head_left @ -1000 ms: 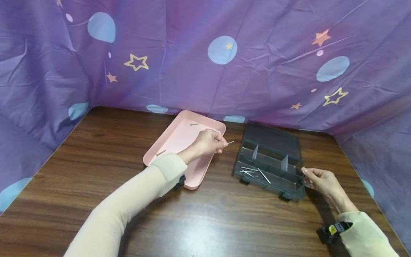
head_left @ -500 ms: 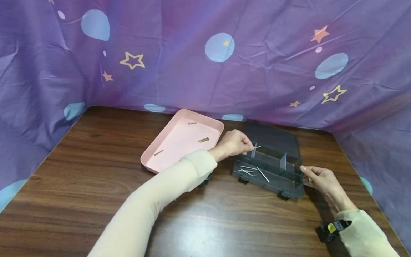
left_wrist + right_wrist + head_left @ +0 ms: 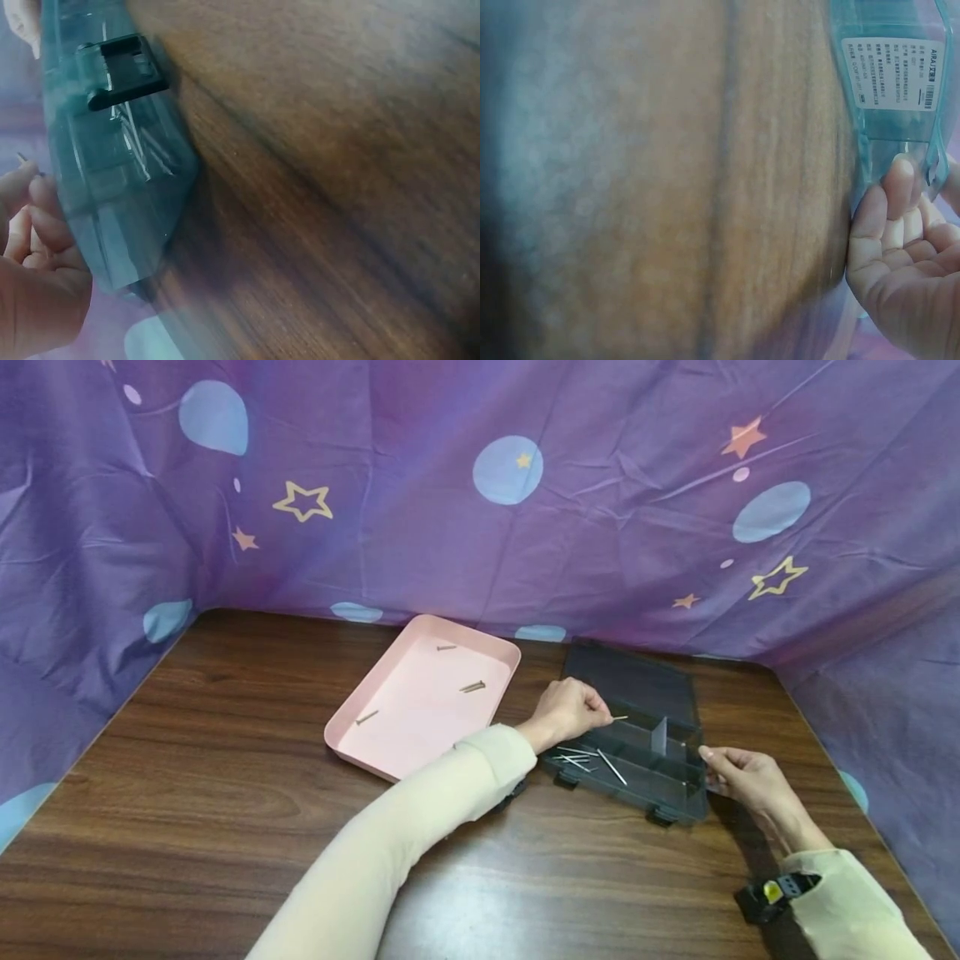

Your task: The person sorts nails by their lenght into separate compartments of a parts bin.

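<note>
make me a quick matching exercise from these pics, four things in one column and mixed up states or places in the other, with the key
Things
1. left hand
2. divided box
3. right hand
4. tray

States or places
A. at the box's right end, holding it
B. pink, with brownish nails lying in it
C. pinching a thin metal piece
D. dark and see-through, its lid open

Right pairs
1-C, 2-D, 3-A, 4-B
</note>
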Demonstrator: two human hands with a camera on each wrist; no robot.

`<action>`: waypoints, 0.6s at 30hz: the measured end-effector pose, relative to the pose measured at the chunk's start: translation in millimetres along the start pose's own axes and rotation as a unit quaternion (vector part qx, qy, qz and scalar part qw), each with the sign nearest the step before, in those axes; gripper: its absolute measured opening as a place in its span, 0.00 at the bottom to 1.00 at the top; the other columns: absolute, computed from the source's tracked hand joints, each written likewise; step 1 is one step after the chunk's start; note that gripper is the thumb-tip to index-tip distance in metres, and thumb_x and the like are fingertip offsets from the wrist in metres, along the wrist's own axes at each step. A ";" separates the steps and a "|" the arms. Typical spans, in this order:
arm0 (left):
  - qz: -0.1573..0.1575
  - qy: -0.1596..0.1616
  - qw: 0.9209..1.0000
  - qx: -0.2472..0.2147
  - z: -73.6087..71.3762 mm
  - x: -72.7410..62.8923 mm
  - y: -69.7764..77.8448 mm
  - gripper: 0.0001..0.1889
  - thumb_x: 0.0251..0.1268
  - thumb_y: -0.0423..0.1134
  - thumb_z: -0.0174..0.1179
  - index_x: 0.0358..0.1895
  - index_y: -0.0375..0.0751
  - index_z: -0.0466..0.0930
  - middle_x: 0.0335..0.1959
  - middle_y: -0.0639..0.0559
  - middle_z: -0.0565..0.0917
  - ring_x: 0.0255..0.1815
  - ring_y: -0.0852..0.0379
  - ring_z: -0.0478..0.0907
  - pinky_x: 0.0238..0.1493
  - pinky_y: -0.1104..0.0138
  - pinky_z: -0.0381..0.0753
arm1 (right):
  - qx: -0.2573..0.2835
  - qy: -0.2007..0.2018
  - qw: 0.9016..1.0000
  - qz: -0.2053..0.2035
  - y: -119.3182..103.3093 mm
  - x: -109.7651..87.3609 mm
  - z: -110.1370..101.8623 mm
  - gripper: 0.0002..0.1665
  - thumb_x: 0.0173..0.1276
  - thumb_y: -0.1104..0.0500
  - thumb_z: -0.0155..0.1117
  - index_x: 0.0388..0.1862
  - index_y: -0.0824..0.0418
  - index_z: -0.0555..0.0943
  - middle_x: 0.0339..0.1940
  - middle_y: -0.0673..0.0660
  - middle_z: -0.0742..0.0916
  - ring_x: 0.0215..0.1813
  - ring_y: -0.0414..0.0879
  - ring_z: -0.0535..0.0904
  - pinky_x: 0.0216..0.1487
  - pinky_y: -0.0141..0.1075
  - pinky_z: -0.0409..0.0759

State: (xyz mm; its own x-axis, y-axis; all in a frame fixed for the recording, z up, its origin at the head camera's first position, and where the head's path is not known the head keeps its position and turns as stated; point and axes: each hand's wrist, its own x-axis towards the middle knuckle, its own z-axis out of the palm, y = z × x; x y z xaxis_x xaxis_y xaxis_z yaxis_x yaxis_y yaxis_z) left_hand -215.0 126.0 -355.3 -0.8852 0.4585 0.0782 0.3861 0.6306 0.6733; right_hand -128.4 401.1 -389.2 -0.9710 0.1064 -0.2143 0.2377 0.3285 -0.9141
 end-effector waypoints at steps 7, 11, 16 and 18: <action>0.001 0.010 1.000 0.024 6.0 -1.5 2.4 0.03 0.54 0.49 0.67 0.30 0.58 0.88 0.32 0.66 0.86 0.35 0.67 0.80 0.28 0.76 0.70 | -0.016 0.007 1.000 -0.002 -1.5 0.4 1.3 0.12 0.70 0.52 0.56 0.26 0.44 0.81 0.20 0.40 0.79 0.26 0.31 0.75 0.31 0.25 0.78; -0.017 0.009 0.999 0.047 11.3 -2.8 4.2 0.02 0.53 0.51 0.67 0.29 0.63 0.87 0.32 0.68 0.86 0.36 0.68 0.79 0.26 0.74 0.69 | -0.005 0.007 1.000 0.000 -1.1 -0.5 1.9 0.12 0.70 0.53 0.56 0.26 0.45 0.81 0.20 0.41 0.79 0.26 0.31 0.75 0.31 0.25 0.78; -0.021 0.014 0.997 0.069 14.9 -2.8 4.9 0.02 0.53 0.52 0.67 0.28 0.65 0.86 0.31 0.70 0.85 0.33 0.68 0.79 0.25 0.73 0.70 | -0.024 0.010 1.000 0.001 -2.4 -1.6 2.0 0.11 0.70 0.52 0.55 0.27 0.47 0.81 0.20 0.40 0.79 0.26 0.31 0.75 0.31 0.25 0.78; -0.014 0.016 0.997 0.073 15.0 -2.9 4.7 0.02 0.53 0.52 0.67 0.28 0.64 0.86 0.31 0.70 0.85 0.32 0.68 0.78 0.25 0.73 0.69 | -0.033 0.012 0.999 0.001 -3.2 -1.7 2.1 0.11 0.70 0.51 0.55 0.28 0.46 0.80 0.20 0.40 0.79 0.26 0.31 0.75 0.31 0.25 0.79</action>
State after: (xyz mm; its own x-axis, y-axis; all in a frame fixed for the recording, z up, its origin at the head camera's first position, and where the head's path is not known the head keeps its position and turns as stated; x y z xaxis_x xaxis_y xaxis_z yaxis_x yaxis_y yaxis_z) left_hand -206.6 137.0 -363.4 -0.9035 0.4199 0.0860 0.3922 0.7289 0.5612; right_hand -127.5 397.9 -386.7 -0.9695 0.1301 -0.2077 0.2427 0.3901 -0.8882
